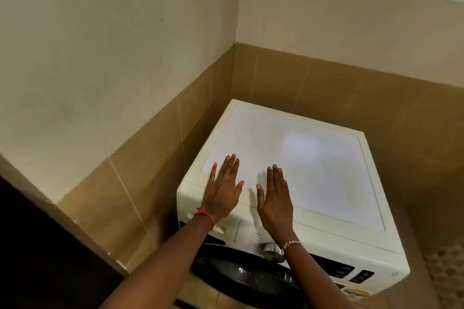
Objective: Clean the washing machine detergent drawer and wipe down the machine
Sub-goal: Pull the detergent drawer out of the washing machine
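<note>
White and glossy, the washing machine (pixel 301 158) stands in a tiled corner, its flat top catching a pale glare, with a dark round door (pixel 238 271) and a silver dial (pixel 272 251) on its front. I see the detergent drawer (pixel 228 228) shut at the front's left end. My left grip (pixel 223 193) and right grip (pixel 275 198) lie side by side over the top's front edge, fingers straight, holding nothing.
</note>
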Available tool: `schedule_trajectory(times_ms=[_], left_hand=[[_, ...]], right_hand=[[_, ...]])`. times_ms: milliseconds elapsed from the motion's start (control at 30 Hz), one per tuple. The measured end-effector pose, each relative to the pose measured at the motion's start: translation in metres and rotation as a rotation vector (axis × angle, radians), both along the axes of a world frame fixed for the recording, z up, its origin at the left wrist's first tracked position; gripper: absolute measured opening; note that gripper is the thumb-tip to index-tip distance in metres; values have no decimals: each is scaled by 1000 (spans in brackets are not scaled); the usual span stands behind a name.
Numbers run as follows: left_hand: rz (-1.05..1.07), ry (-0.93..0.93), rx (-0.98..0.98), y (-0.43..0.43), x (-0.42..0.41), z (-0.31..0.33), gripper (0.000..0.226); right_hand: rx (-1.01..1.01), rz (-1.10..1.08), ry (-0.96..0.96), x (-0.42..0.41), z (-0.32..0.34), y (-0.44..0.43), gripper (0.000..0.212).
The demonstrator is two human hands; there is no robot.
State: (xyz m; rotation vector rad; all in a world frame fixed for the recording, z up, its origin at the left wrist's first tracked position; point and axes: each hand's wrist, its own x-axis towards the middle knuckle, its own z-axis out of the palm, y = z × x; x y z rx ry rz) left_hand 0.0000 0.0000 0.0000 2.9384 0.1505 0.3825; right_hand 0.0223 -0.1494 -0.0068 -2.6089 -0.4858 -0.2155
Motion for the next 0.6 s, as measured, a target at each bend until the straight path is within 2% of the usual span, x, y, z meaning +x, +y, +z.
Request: schedule_trajectory(times_ms=[167,333,600], left_hand=[[16,60,-2,10,0,-17,61],[-3,110,2,20,0,-34,58],[28,172,46,29,-1,-40,60]], right_hand=[[-41,26,52,5,-16,8,90],[-100,49,102,11,-24,12,68],[-158,64,148,22,-37,14,70]])
